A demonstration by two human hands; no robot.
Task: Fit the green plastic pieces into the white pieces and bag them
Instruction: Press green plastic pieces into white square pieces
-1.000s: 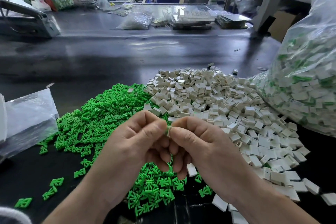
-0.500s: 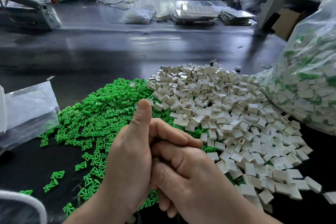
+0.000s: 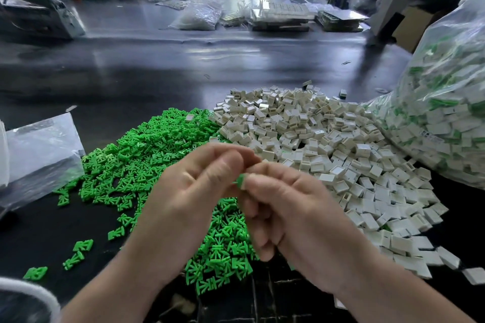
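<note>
Hands unclasped since half a second ago: left hand (image 3: 194,191) and right hand (image 3: 286,207) now pinch one green piece (image 3: 241,181) between fingertips, above the green pile (image 3: 147,162) at desk centre. Likely mid-insertion; white piece hidden.

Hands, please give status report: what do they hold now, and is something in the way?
Left hand and right hand pinch one green piece together above the piles. White piece not visible in grip. Nothing in the way.
</note>
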